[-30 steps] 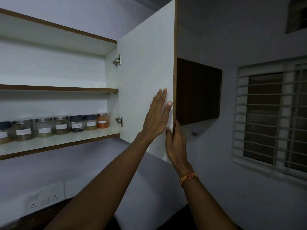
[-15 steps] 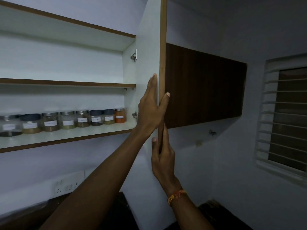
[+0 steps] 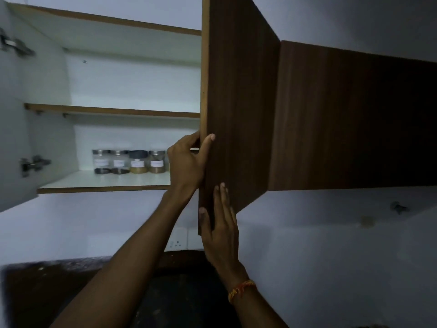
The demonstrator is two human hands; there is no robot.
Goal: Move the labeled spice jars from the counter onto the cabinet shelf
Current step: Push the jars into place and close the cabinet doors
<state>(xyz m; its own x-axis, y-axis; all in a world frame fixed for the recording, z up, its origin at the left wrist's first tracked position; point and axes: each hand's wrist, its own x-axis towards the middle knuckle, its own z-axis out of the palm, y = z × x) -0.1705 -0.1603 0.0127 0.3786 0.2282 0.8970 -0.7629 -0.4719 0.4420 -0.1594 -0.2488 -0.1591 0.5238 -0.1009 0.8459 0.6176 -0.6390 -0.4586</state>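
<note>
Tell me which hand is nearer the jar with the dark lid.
Left. The left hand grips the door edge just right of the dark-lidded jar; the right hand rests lower on the door.
</note>
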